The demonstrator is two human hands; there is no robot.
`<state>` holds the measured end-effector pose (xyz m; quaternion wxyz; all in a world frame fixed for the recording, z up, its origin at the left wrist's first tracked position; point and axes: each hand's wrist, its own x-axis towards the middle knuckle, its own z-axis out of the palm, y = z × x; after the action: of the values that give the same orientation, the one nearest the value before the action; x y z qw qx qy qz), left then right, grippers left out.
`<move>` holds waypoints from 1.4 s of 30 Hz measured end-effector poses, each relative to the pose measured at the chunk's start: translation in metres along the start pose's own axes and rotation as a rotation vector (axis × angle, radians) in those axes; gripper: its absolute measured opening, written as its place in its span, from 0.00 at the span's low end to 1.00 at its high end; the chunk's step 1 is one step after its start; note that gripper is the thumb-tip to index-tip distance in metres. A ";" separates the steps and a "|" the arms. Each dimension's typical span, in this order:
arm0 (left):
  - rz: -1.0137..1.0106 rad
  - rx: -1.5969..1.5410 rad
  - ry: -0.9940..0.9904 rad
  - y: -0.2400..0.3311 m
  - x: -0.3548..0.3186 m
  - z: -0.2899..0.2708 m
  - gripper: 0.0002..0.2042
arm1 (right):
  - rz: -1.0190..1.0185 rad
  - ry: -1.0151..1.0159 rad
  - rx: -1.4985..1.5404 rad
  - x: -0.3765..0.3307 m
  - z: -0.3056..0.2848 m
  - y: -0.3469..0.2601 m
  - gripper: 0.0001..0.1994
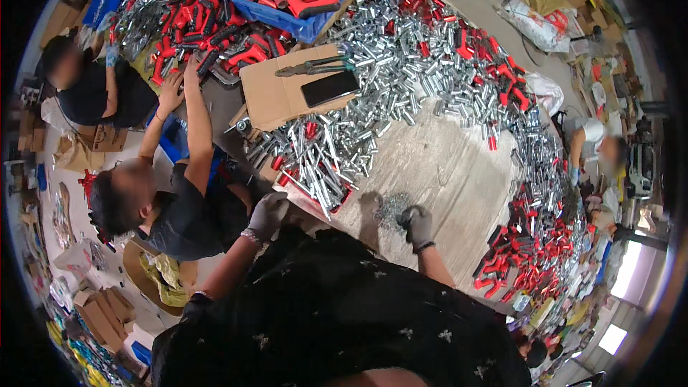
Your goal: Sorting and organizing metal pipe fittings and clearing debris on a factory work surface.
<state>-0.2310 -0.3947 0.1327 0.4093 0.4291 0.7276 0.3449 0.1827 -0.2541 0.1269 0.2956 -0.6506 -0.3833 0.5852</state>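
Observation:
My left hand [268, 216], in a grey glove, is beside the near left edge of the table, close to a red-edged tray [309, 203] of long silver metal tubes [320, 165]. Its fingers are curled in, and whatever they may hold is hidden. On the worn tabletop [423, 165], my right hand [418, 228], gloved in grey with dark fingertips, is closed beside a small heap of fine, wiry metal pieces [390, 209]. The fingertips reach the heap's right side. What lies between them is too small to make out.
Loose silver tubes [401, 57] ring the table, with red handles [516, 258] at the right. A cardboard sheet [269, 97] holds pliers [313, 66] and a black phone [330, 89]. Behind stands a blue crate [304, 27]. A co-worker [179, 215] reaches forward on the left.

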 end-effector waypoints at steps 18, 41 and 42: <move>-0.096 -0.176 0.005 0.020 0.067 0.043 0.14 | -0.694 -0.634 -1.767 0.264 0.368 -0.268 0.30; -0.612 -1.630 0.463 0.005 0.244 0.063 0.19 | 0.044 -0.107 -0.759 0.238 0.138 -0.122 0.29; -0.615 -1.624 0.430 0.014 0.251 0.069 0.19 | -0.075 -0.068 -1.033 0.254 0.124 -0.111 0.29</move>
<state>-0.2394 -0.1513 0.0396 0.5160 -0.2811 0.4032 0.7016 0.0483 0.0112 0.0658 -0.0559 -0.6782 -0.6545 0.3294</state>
